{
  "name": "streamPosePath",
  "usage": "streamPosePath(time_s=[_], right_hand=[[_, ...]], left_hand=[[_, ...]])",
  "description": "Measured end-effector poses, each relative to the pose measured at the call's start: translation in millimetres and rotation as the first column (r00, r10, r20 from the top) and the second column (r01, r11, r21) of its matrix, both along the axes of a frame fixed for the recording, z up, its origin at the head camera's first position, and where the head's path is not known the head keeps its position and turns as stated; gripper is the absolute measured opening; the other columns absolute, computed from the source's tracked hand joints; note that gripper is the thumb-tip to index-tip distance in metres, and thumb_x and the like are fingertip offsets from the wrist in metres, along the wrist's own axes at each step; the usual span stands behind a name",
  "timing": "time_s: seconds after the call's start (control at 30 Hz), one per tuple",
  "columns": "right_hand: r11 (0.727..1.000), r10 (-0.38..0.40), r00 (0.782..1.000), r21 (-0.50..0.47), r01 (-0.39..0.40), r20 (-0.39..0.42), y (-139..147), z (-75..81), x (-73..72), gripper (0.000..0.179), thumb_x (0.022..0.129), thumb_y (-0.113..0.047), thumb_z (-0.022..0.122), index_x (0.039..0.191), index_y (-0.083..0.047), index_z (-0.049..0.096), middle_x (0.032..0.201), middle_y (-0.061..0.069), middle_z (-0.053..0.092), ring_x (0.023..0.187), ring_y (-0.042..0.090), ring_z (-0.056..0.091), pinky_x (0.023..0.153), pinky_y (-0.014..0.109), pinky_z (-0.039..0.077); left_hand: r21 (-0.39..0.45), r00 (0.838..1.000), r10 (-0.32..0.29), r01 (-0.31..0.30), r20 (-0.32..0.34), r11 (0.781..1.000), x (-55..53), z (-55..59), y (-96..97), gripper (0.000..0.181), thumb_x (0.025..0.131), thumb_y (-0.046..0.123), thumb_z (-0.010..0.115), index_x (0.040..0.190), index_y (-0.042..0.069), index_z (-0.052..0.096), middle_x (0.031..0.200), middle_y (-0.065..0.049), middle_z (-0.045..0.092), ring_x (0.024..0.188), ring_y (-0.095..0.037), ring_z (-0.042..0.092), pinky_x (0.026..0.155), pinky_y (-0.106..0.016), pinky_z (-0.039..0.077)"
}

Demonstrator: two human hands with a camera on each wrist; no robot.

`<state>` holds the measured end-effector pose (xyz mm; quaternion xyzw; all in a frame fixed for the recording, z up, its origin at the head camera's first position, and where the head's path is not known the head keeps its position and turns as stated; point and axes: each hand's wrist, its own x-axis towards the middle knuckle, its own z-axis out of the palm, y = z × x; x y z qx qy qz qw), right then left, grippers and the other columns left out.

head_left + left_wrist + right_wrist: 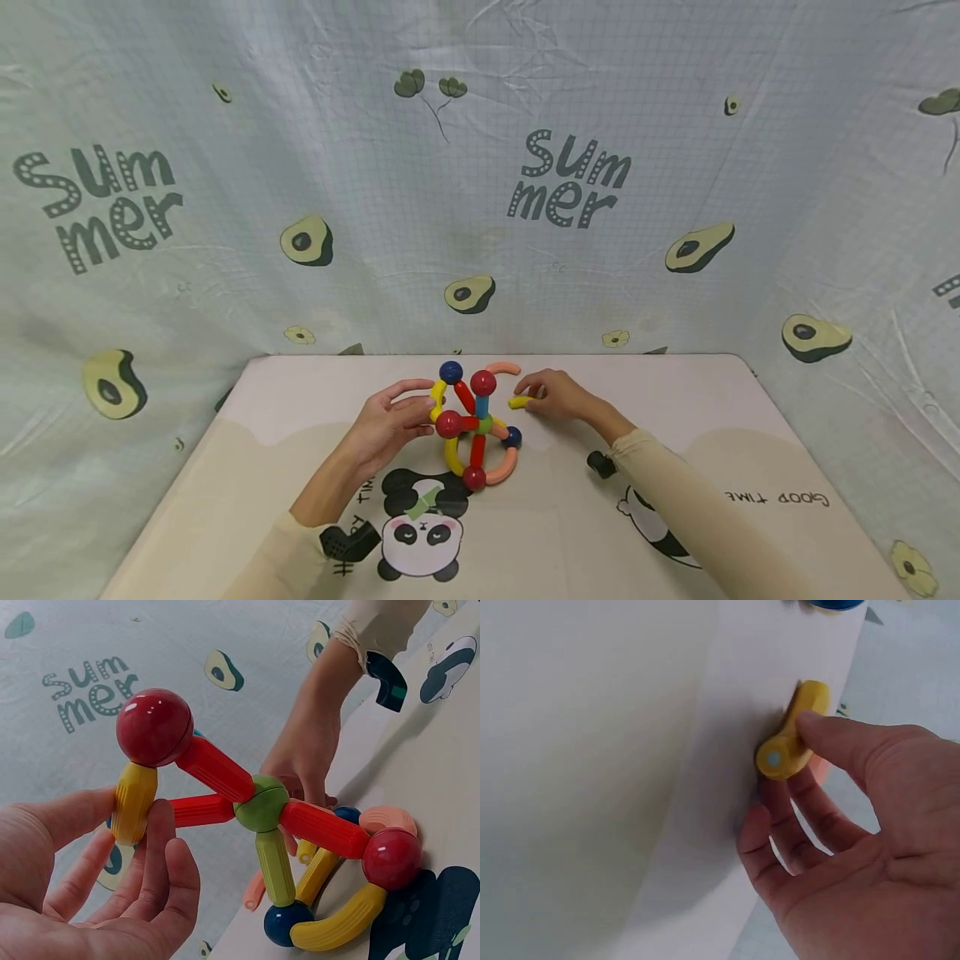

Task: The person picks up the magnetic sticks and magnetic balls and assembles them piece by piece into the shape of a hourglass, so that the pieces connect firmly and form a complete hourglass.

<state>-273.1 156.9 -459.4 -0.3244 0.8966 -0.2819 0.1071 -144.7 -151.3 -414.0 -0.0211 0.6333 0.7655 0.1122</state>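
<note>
A ball-and-stick magnetic model (477,448) stands on the table, made of red, blue and green balls joined by straight and curved rods. My left hand (387,423) pinches a yellow curved rod (136,796) on the model's left side, just under a red ball (154,727). To the model's right, my right hand (557,395) holds a loose yellow curved rod (795,735) between thumb and fingers, close to the tabletop. A pale metal disc shows on that rod's near end. Part of the model's far side is hidden in the left wrist view.
A loose salmon curved rod (504,367) lies behind the model near the table's (660,400) back edge. A printed cloth (375,192) hangs behind the table. Panda drawings (423,533) mark the table covering. Dark wrist devices (351,542) sit at both sleeves.
</note>
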Motion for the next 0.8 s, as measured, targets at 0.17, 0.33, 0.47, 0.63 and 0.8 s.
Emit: streamPosePath(time_s=[0.17,0.33,0.47,0.63,0.8], right_hand=[[0.999,0.013,1.0,0.029,-0.014,0.017,-0.9,2.6,-0.7,0.023,0.094,-0.003,0.072,0.116,-0.006,0.075,0.098,0.004,0.069,0.083,0.016,0.059,0.077,0.03,0.052],[0.999,-0.009,1.0,0.032,0.008,0.011,0.2,6.2,1.8,0.022,0.094,-0.003,0.071,0.115,-0.007,0.074,0.098,0.005,0.068,0.084,0.018,0.06,0.078,0.033,0.053],[0.998,-0.058,0.998,-0.007,0.058,0.029,3.7,8.6,5.2,0.022,0.092,-0.003,0.071,0.112,-0.011,0.072,0.104,0.008,0.07,0.087,0.022,0.064,0.078,0.034,0.056],[0.991,-0.119,0.991,-0.049,0.122,0.052,9.6,9.7,9.3,0.022,0.093,-0.003,0.071,0.112,-0.014,0.07,0.111,0.01,0.072,0.095,0.024,0.067,0.075,0.034,0.058],[0.981,-0.14,0.99,-0.128,0.143,0.032,15.3,12.9,12.1,0.023,0.093,-0.002,0.071,0.114,-0.012,0.071,0.111,0.012,0.073,0.091,0.024,0.07,0.072,0.035,0.059]], left_hand=[[-0.001,1.0,-0.003,0.003,-0.004,1.0,0.2,-0.5,0.0,0.049,0.099,0.014,0.069,0.143,0.003,0.05,0.124,-0.019,0.067,0.095,-0.024,0.07,0.088,-0.032,0.057],[-0.001,1.0,-0.004,0.004,-0.003,1.0,0.7,0.2,-0.2,0.049,0.099,0.014,0.07,0.142,0.003,0.05,0.122,-0.018,0.068,0.094,-0.024,0.07,0.088,-0.032,0.057],[0.002,1.0,-0.002,0.002,0.0,1.0,0.7,0.4,-0.1,0.049,0.099,0.014,0.07,0.142,0.003,0.05,0.12,-0.016,0.069,0.094,-0.024,0.07,0.087,-0.032,0.057],[-0.007,1.0,0.003,-0.003,0.001,1.0,0.5,-0.3,0.0,0.049,0.099,0.014,0.07,0.142,0.003,0.051,0.12,-0.016,0.07,0.094,-0.024,0.07,0.087,-0.032,0.057],[-0.013,1.0,0.005,-0.005,-0.001,1.0,0.4,-1.1,-0.1,0.048,0.099,0.014,0.07,0.142,0.003,0.051,0.12,-0.017,0.069,0.093,-0.024,0.07,0.088,-0.032,0.057]])
